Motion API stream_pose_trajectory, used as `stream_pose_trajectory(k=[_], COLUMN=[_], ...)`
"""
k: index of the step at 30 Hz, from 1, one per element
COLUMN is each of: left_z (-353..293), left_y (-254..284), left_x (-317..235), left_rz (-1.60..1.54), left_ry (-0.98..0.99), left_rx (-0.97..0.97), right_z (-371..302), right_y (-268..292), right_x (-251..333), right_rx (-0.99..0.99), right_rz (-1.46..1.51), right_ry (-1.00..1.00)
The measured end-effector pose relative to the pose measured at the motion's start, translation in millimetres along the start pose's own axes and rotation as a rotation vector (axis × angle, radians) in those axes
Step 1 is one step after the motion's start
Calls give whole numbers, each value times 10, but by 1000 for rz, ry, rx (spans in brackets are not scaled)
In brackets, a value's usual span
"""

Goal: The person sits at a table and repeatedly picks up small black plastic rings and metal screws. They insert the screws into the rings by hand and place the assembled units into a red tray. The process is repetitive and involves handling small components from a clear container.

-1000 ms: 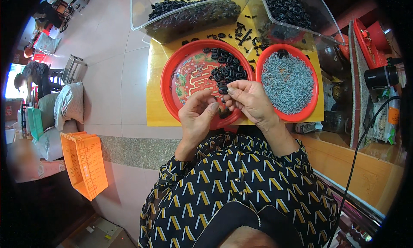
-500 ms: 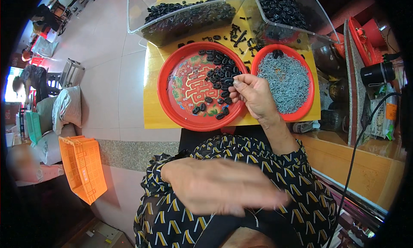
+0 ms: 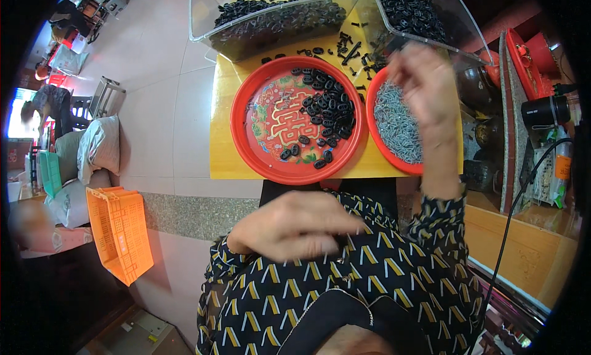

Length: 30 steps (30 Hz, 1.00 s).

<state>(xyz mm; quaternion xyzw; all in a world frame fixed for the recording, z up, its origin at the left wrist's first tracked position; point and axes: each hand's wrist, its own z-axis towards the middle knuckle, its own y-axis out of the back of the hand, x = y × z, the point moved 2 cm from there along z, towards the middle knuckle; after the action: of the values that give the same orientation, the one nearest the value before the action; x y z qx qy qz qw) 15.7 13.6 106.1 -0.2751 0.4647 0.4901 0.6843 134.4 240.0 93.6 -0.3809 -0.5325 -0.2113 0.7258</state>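
Note:
In front of my chest hangs my left hand (image 3: pixel 295 225), its fingers stretched out with nothing visible in them. My right hand (image 3: pixel 425 87) is over the far right part of a red oval tray (image 3: pixel 380 132) full of small silvery screws (image 3: pixel 397 124). Motion smears its fingers, so whether they hold anything is unclear. To the left stands a round red tray (image 3: pixel 245 149) with a printed pattern. Small black oval parts with holes (image 3: pixel 332 105) are heaped on its right side, and several lie loose nearer me.
Behind the trays, a clear plastic bin (image 3: pixel 280 25) and a second clear bin (image 3: pixel 412 16) hold black parts. Black screws (image 3: pixel 351 52) lie scattered on the yellow tabletop (image 3: pixel 221 133). An orange crate (image 3: pixel 120 235) stands at left; a black cable (image 3: pixel 508 219) hangs at right.
My right hand has moved from the round tray's right rim, up and right over the screw tray. My left hand has shifted up and slightly left. The view has shifted slightly.

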Motion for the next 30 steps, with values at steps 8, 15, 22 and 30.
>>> stream_pose_trajectory(k=[8, 15, 22, 30], left_z=[-702, -661, -696, -625], left_y=[216, 352, 317, 326], left_x=[348, 524, 585, 593], left_rz=[614, 812, 900, 946], left_ry=[545, 491, 470, 434], left_rx=[-663, -708, -701, -679], right_z=[-73, -548, -637, -631], right_y=[-179, -520, -399, -499], right_x=[97, -587, -589, -648], right_rx=[-21, 368, 461, 589], right_rz=[-168, -1139, -1345, -1534], right_ry=[-5, 285, 243, 182])
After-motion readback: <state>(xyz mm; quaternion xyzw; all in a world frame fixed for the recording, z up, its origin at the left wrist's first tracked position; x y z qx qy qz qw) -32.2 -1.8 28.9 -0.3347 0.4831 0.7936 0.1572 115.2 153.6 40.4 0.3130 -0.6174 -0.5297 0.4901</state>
